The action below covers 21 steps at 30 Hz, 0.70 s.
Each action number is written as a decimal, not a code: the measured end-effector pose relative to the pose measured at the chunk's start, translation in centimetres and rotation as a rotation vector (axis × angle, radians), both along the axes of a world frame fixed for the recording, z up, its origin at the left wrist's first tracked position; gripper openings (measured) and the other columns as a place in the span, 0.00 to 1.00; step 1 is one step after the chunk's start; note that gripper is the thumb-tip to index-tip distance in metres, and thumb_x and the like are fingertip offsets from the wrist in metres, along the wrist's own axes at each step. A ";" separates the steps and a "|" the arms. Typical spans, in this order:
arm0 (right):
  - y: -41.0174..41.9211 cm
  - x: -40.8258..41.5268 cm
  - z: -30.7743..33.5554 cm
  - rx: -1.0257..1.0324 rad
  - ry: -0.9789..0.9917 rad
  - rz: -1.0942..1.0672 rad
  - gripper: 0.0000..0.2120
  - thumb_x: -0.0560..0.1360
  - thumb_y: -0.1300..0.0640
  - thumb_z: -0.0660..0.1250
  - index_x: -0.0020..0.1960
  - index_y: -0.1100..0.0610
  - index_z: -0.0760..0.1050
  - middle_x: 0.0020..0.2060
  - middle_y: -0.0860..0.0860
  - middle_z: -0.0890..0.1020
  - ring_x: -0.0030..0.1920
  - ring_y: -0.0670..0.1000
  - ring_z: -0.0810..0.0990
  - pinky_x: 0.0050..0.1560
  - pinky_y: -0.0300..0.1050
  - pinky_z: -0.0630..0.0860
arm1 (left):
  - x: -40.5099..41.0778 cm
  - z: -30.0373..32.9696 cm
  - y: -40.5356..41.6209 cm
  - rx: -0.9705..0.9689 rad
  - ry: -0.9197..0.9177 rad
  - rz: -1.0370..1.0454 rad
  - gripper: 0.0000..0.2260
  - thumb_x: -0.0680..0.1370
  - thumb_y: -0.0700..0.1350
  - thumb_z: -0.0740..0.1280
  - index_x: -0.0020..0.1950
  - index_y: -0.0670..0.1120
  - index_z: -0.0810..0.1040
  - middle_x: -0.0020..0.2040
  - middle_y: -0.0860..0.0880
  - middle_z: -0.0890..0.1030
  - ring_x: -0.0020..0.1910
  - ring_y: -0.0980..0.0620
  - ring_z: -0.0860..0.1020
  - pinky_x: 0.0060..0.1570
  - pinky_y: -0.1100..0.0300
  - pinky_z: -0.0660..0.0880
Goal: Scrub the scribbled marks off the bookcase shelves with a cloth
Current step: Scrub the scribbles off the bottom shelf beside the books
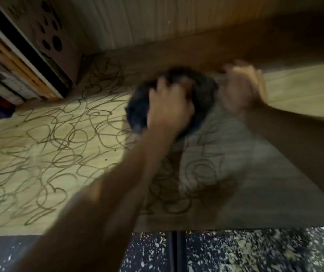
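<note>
Broadly, one pale wood-grain bookcase shelf [274, 173] across nearly the whole view, brightly lit at left, shadowed at right. Below its front edge, dark speckled floor [255, 252]. Over the shelf's left and middle, looping dark scribbled marks [55, 146], too tangled to count; fainter at right of the arms. At far left, a row of upright books [10, 75], number unclear through blur, closed off by one brown cardboard box [57, 42] with round dark holes; some print at its top edge, too smeared to read. Two bare forearms reaching in from below and from the right. Left hand [169, 107] pressed down on one dark bunched cloth [137, 107] at mid-shelf near the back wall, fingers [161, 85] curled over and gripping the cloth. Right hand [241, 89] just beside the cloth's right edge, fingers bent inward; touching the cloth or not, impossible to tell through motion blur.
</note>
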State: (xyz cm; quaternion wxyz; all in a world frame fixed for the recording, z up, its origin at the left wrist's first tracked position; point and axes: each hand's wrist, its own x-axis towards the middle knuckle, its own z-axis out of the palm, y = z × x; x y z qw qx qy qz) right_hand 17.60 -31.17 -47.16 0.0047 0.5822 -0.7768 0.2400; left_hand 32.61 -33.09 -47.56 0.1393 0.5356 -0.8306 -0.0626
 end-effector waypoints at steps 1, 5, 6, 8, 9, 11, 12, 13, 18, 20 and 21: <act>0.7 -0.8 0.1 0.043 -0.016 0.069 0.19 0.74 0.56 0.56 0.61 0.60 0.76 0.61 0.62 0.75 0.61 0.64 0.73 0.62 0.55 0.70 | 0.5 -0.3 3.6 -0.047 0.064 -0.094 0.19 0.79 0.46 0.59 0.70 0.53 0.70 0.69 0.45 0.72 0.68 0.41 0.63 0.62 0.45 0.63; 4.1 -2.2 -0.4 -0.001 0.010 0.140 0.17 0.74 0.59 0.57 0.60 0.54 0.77 0.54 0.55 0.79 0.56 0.60 0.76 0.56 0.52 0.74 | 1.3 -0.7 0.2 -0.046 0.014 -0.031 0.17 0.80 0.46 0.57 0.70 0.52 0.70 0.66 0.45 0.74 0.65 0.42 0.66 0.59 0.47 0.64; 4.8 -2.0 -0.5 -0.018 0.061 0.110 0.17 0.75 0.60 0.58 0.60 0.54 0.77 0.56 0.55 0.79 0.58 0.60 0.75 0.59 0.53 0.72 | 0.7 -0.3 -2.8 -0.011 -0.002 0.094 0.18 0.80 0.46 0.57 0.70 0.52 0.69 0.65 0.43 0.74 0.67 0.41 0.64 0.60 0.47 0.63; 5.1 -2.0 -0.7 -0.013 0.131 0.043 0.16 0.76 0.61 0.58 0.61 0.54 0.76 0.59 0.53 0.77 0.62 0.58 0.72 0.62 0.54 0.67 | -1.1 0.9 -4.3 0.027 -0.019 0.170 0.19 0.79 0.46 0.58 0.70 0.52 0.69 0.66 0.42 0.73 0.69 0.40 0.63 0.62 0.45 0.63; 5.2 -2.0 -0.6 0.007 0.132 0.021 0.16 0.76 0.60 0.58 0.62 0.53 0.75 0.60 0.53 0.77 0.63 0.58 0.71 0.62 0.54 0.66 | -2.0 0.8 -2.5 0.034 -0.025 0.113 0.18 0.79 0.46 0.58 0.69 0.53 0.69 0.66 0.43 0.73 0.68 0.40 0.63 0.61 0.46 0.63; 5.0 -2.2 -0.2 0.058 0.116 0.013 0.18 0.74 0.60 0.59 0.62 0.51 0.74 0.60 0.52 0.76 0.64 0.57 0.69 0.62 0.54 0.65 | -1.7 0.3 3.8 -0.039 0.021 -0.099 0.17 0.79 0.46 0.59 0.67 0.53 0.72 0.65 0.46 0.75 0.65 0.41 0.66 0.58 0.46 0.65; 4.7 -2.1 -0.1 0.064 0.117 0.015 0.19 0.73 0.60 0.60 0.63 0.50 0.73 0.60 0.52 0.75 0.64 0.57 0.69 0.62 0.54 0.64 | -0.4 0.2 7.2 -0.077 0.090 -0.181 0.16 0.79 0.46 0.58 0.65 0.53 0.74 0.64 0.48 0.76 0.61 0.41 0.68 0.55 0.46 0.67; 4.5 -2.1 -0.1 0.080 0.109 0.012 0.20 0.73 0.60 0.60 0.64 0.50 0.73 0.61 0.52 0.75 0.65 0.57 0.68 0.63 0.54 0.64 | 0.9 0.2 8.7 -0.070 0.116 -0.237 0.16 0.78 0.46 0.58 0.65 0.52 0.75 0.63 0.49 0.77 0.56 0.42 0.70 0.51 0.47 0.68; 6.3 -3.4 -1.9 0.002 -0.007 0.127 0.24 0.72 0.55 0.55 0.65 0.58 0.75 0.64 0.56 0.75 0.66 0.58 0.70 0.71 0.49 0.62 | -0.5 1.2 -1.8 0.013 0.029 0.174 0.18 0.80 0.45 0.57 0.70 0.52 0.70 0.64 0.41 0.75 0.66 0.40 0.65 0.60 0.47 0.64; 6.7 -3.8 -1.8 0.006 -0.191 0.151 0.22 0.74 0.56 0.56 0.66 0.58 0.74 0.65 0.56 0.74 0.67 0.56 0.69 0.72 0.41 0.59 | -2.2 1.3 -0.5 0.058 0.018 0.147 0.18 0.79 0.45 0.57 0.69 0.52 0.70 0.67 0.42 0.72 0.69 0.40 0.61 0.63 0.46 0.62; 6.5 -3.8 -1.5 0.010 -0.267 0.136 0.19 0.75 0.58 0.58 0.64 0.57 0.76 0.64 0.56 0.75 0.66 0.56 0.70 0.72 0.44 0.61 | -2.5 1.1 2.0 0.038 0.022 0.048 0.17 0.79 0.46 0.58 0.68 0.53 0.71 0.67 0.43 0.72 0.69 0.41 0.61 0.63 0.46 0.62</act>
